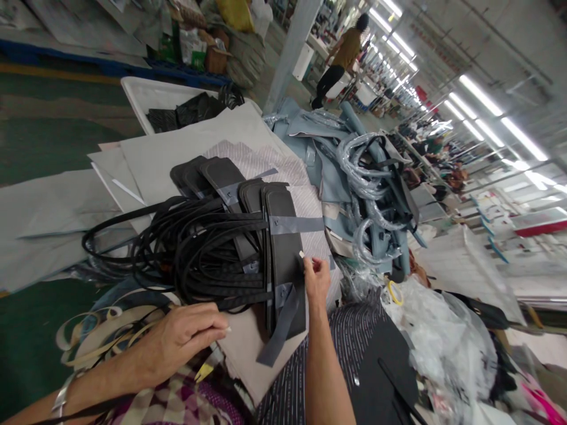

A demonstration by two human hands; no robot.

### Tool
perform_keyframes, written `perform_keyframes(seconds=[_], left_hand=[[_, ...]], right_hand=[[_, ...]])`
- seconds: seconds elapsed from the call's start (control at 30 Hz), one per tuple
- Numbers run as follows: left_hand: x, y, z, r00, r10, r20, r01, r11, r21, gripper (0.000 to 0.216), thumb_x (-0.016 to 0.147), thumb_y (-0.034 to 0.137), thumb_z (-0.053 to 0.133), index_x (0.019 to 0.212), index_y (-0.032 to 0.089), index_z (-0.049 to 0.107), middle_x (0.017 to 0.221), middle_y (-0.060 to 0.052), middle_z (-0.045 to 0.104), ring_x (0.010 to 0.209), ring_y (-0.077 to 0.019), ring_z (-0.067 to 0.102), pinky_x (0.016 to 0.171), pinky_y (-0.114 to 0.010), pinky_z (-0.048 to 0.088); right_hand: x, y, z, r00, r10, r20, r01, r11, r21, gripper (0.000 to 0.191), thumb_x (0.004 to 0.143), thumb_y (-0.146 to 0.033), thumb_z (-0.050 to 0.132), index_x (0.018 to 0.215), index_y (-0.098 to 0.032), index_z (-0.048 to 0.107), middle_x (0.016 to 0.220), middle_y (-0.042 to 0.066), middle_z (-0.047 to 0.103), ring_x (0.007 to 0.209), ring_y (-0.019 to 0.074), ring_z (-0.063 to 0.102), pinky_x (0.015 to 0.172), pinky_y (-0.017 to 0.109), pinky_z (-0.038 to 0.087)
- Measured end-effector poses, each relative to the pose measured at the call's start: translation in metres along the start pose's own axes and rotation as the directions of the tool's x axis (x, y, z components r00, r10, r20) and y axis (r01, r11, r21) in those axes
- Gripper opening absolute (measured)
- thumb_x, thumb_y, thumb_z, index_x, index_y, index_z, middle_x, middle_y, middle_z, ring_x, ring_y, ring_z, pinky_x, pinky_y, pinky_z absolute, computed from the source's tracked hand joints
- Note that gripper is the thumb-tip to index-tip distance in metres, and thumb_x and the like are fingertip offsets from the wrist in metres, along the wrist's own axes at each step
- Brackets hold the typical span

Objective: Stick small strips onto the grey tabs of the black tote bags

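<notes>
My right hand (pixel 317 278) is closed in a pinch at the right edge of the top black panel (pixel 287 260). A small white piece (pixel 302 254) shows at its fingertips. My left hand (pixel 190 333), fingers closed, hovers below the black straps (pixel 212 260); a pale speck shows at its fingertips, too small to name. The panels lie in overlapping stacks, with loops of strap running left from them. Grey strips (pixel 296 224) cross the top panel, and the lower one hangs past its edge.
Blue-grey pieces with plastic-wrapped handles (pixel 365 168) are heaped behind on the right. Clear plastic bags (pixel 443 330) lie at right. A white bin (pixel 137 97) holds black pieces. Dark striped fabric (pixel 349 348) lies near my right forearm. A person (pixel 345 53) stands beyond a post (pixel 290 53).
</notes>
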State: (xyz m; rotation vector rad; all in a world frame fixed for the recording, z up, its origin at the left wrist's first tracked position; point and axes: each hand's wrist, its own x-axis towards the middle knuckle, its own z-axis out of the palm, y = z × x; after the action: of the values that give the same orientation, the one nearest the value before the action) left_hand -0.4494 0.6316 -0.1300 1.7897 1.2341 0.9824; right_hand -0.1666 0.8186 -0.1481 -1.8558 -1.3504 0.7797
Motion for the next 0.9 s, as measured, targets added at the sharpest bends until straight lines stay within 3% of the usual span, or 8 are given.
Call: perform_keyframes(seconds=[0.07, 0.17, 0.23, 0.37, 0.5, 0.6, 0.7, 0.9], left_hand=[[-0.002, 0.002, -0.003, 1.0, -0.005, -0.012, 0.005, 1.0, -0.01, 0.028, 0.104, 0.03, 0.049, 0.086, 0.019, 0.068, 0.071, 0.003, 0.059, 0.063, -0.0096, 0.058, 0.062, -0.017, 0.041], [-0.003, 0.011, -0.01, 0.998, -0.069, 0.009, 0.069, 0.997, -0.044, 0.03, 0.103, 0.032, 0.05, 0.084, 0.019, 0.068, 0.074, 0.002, 0.064, 0.066, -0.0106, 0.06, 0.063, -0.018, 0.044], [-0.004, 0.018, -0.014, 0.996, -0.089, 0.022, 0.091, 0.994, -0.069, 0.029, 0.102, 0.033, 0.05, 0.086, 0.018, 0.07, 0.078, 0.001, 0.069, 0.068, -0.0119, 0.063, 0.065, -0.019, 0.046], [-0.009, 0.028, -0.017, 0.99, -0.116, 0.084, 0.123, 0.989, -0.083, 0.027, 0.101, 0.032, 0.051, 0.092, 0.018, 0.072, 0.072, 0.002, 0.069, 0.064, -0.0122, 0.062, 0.062, -0.019, 0.046], [-0.015, 0.032, -0.015, 0.953, -0.183, 0.239, 0.198, 0.979, -0.041, 0.036, 0.097, 0.03, 0.054, 0.131, 0.021, 0.063, 0.06, 0.009, 0.059, 0.053, -0.0105, 0.054, 0.054, -0.017, 0.04], [-0.017, 0.031, -0.01, 0.95, -0.143, 0.279, 0.174, 0.981, -0.09, 0.026, 0.097, 0.033, 0.053, 0.11, 0.021, 0.073, 0.064, 0.006, 0.064, 0.056, -0.0106, 0.057, 0.056, -0.017, 0.041], [-0.017, 0.027, -0.005, 0.953, -0.135, 0.271, 0.178, 0.974, -0.143, 0.031, 0.096, 0.035, 0.055, 0.077, 0.019, 0.073, 0.063, 0.003, 0.066, 0.057, -0.011, 0.059, 0.055, -0.017, 0.041], [-0.011, 0.025, -0.003, 0.978, 0.015, 0.21, 0.017, 0.989, -0.15, 0.039, 0.1, 0.042, 0.053, 0.072, 0.018, 0.067, 0.058, 0.003, 0.06, 0.051, -0.0107, 0.053, 0.05, -0.019, 0.037]], right_hand=[[-0.039, 0.003, 0.0, 0.965, -0.236, 0.113, 0.244, 0.968, -0.055, 0.035, 0.077, -0.043, 0.076, 0.103, -0.02, 0.071, 0.104, 0.008, 0.073, 0.101, 0.0238, 0.067, 0.094, 0.039, 0.053], [-0.089, 0.013, 0.008, 0.704, -0.587, 0.401, 0.687, 0.705, -0.176, 0.034, 0.082, -0.027, 0.075, 0.116, -0.027, 0.071, 0.137, 0.01, 0.062, 0.133, 0.0294, 0.051, 0.113, 0.049, 0.041], [-0.107, 0.021, 0.016, 0.605, -0.66, 0.445, 0.79, 0.566, -0.236, 0.031, 0.087, -0.018, 0.069, 0.117, -0.026, 0.071, 0.14, 0.011, 0.06, 0.139, 0.0306, 0.046, 0.113, 0.053, 0.041], [-0.111, 0.021, 0.023, 0.622, -0.708, 0.335, 0.777, 0.611, -0.151, 0.022, 0.097, -0.017, 0.054, 0.107, -0.023, 0.073, 0.123, 0.01, 0.07, 0.13, 0.0253, 0.056, 0.109, 0.047, 0.048], [-0.104, 0.0, -0.003, 0.824, -0.567, -0.013, 0.565, 0.823, -0.056, 0.026, 0.101, -0.03, 0.048, 0.106, -0.021, 0.071, 0.106, 0.008, 0.076, 0.105, 0.021, 0.07, 0.097, 0.039, 0.054], [-0.102, -0.011, -0.047, 0.891, -0.326, -0.317, 0.362, 0.93, 0.062, 0.029, 0.096, -0.042, 0.054, 0.105, -0.02, 0.069, 0.103, 0.008, 0.076, 0.097, 0.0218, 0.071, 0.091, 0.038, 0.055], [-0.106, -0.004, -0.103, 0.843, -0.098, -0.529, 0.272, 0.926, 0.263, 0.033, 0.089, -0.051, 0.061, 0.103, -0.021, 0.064, 0.1, 0.009, 0.075, 0.092, 0.0254, 0.074, 0.086, 0.043, 0.058], [-0.156, 0.074, -0.214, 0.686, 0.114, -0.718, 0.086, 0.968, 0.236, 0.035, 0.08, -0.066, 0.062, 0.09, -0.033, 0.06, 0.091, 0.017, 0.074, 0.085, 0.0349, 0.075, 0.07, 0.053, 0.058]])
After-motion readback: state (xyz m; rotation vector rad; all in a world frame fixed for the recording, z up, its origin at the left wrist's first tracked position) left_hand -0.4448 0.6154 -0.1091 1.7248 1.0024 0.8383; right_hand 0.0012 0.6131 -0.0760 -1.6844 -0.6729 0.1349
